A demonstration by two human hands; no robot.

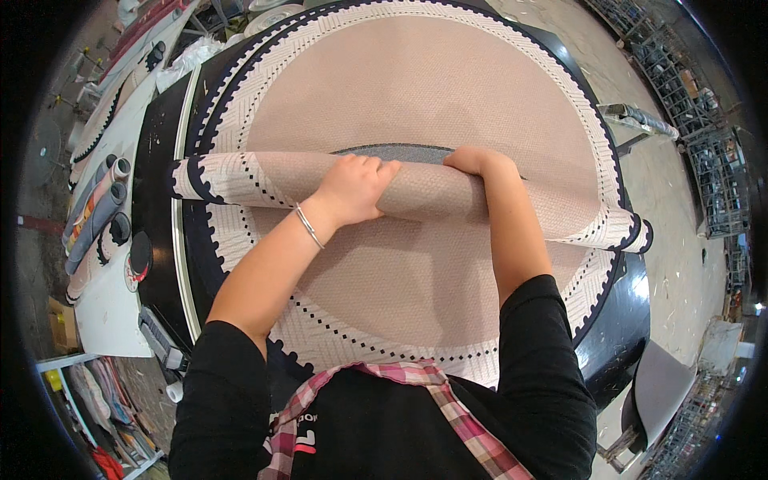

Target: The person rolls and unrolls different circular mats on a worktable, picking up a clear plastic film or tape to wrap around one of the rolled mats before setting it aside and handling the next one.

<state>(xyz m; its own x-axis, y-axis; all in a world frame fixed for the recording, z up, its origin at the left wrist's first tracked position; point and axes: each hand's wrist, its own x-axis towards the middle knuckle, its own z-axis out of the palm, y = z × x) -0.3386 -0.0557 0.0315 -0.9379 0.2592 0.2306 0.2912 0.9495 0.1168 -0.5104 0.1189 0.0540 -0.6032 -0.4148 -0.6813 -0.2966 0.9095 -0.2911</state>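
Note:
A round rug, partly rolled into a tube, lies across the middle of the view. Its border is cream with black diamonds and a dark scalloped edge. My left hand grips the tube left of centre, fingers over its far side. To the right, my right hand wraps over the far side of the same tube; its fingertips are hidden. A strip of grey backing shows behind the tube between my hands. Under the tube a matching round rug lies flat, its near border close to my body.
The rugs rest on a glossy black table with a pale metal strip on the left. Several rolled rugs lie on a white table farther left. Wire racks line the right side; a grey sheet stands at lower right.

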